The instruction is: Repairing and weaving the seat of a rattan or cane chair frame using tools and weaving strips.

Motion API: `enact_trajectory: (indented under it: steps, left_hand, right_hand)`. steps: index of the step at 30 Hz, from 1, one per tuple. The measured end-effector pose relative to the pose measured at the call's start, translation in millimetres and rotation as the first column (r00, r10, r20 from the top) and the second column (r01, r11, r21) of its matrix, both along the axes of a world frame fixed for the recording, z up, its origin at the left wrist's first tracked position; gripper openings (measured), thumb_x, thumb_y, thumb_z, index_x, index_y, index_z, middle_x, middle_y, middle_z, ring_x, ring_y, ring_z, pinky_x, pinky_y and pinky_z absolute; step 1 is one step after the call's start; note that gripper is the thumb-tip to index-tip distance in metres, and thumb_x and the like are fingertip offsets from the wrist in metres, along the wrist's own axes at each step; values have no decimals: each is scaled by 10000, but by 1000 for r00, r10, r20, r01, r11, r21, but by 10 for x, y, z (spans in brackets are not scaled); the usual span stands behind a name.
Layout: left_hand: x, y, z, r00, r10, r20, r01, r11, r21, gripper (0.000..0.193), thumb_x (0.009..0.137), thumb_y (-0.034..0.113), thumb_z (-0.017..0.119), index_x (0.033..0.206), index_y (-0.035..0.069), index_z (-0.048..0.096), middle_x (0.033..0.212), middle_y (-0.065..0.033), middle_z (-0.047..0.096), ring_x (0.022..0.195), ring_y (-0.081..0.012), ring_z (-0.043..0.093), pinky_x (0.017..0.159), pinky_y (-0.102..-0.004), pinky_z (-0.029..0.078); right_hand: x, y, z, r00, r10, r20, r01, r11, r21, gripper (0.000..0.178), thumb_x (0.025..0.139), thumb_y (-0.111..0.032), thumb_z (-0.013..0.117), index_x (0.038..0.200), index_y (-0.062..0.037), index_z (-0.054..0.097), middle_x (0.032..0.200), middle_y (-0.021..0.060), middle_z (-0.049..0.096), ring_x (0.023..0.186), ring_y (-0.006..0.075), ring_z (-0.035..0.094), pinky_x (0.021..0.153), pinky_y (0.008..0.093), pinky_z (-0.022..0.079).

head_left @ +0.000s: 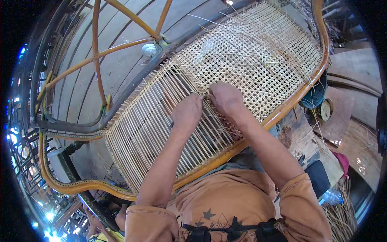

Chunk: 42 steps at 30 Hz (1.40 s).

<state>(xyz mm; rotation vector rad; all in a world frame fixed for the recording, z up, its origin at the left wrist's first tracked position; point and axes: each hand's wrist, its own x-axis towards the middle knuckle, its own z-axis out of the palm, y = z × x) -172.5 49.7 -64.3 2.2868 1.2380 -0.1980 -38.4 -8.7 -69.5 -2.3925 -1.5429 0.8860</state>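
1. Left end: glossy honey-brown bent frame, sweeping outward past the near left corner, drilled with small dark holes.
2. Left part of frame: narrow pale cane strands, laid side by side from far edge to near edge, dark gaps showing between. Judged still to be crossed; keep each flat, untwisted and in its own lane.
3. Mid-frame: bare left hand, above the strands at the border of the weave. Fingers curled toward thumb; cannot tell whether closed on a strand. Probably best used for lifting and parting strands ahead of the crossing.
4. Just beside, toward the right: bare right hand, over the same border. Fingers bent inward, tips partly hidden; cannot tell what, if anything, is gripped. Suggested: draw through with slow, even tension; when tugged hard, liable to bow the strands or snap.
5. Workpiece: pale open-mesh cane lattice panel, spanning far edge to near edge from mid-frame to right end. Use as gauge; match hole size and check the over-under order before tightening.
6. Toward far right corner: thin straw-coloured loose ends, strewn over the lattice. Keep away from the border to avoid snags.
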Motion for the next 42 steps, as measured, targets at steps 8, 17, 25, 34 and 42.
enact_trajectory:
  steps: [8,17,25,34,42]
  left_hand:
    - [69,177,63,995,-50,-85,36,986,-164,417,891,363,402,809,25,632,820,-192,634,797,-363,609,712,-466,475]
    - [156,76,84,978,-39,-207,56,995,77,390,839,347,407,776,61,665,733,-168,651,711,-326,647,667,-433,514]
    - [155,-36,91,970,77,-232,-71,997,36,427,834,376,397,814,60,683,793,-162,662,765,-316,651,707,-424,514]
    - [173,-86,131,941,236,-244,-233,972,41,430,810,392,412,842,58,682,859,-188,653,832,-351,631,751,-449,492]
    - [36,224,162,902,344,-260,-329,939,103,396,762,367,433,795,57,678,842,-208,646,809,-380,622,732,-459,480]
  right_hand:
    - [22,-142,-20,998,-34,-51,38,995,96,133,798,-142,545,888,-64,605,928,148,598,900,339,589,765,430,488]
    - [19,-154,-63,999,-35,-18,37,995,96,160,839,-202,537,860,-49,579,856,147,569,842,340,568,732,438,474]
    - [-37,-109,38,999,-27,31,26,999,24,165,812,-136,507,891,-56,627,919,153,616,871,322,615,762,409,502]
    - [3,-140,-51,1000,-8,10,6,993,115,162,835,-204,528,846,-50,577,872,164,579,816,363,581,709,460,480]
    - [148,-28,-45,1000,-6,-4,6,1000,31,209,846,-222,523,904,-35,597,875,171,613,824,324,605,705,425,487]
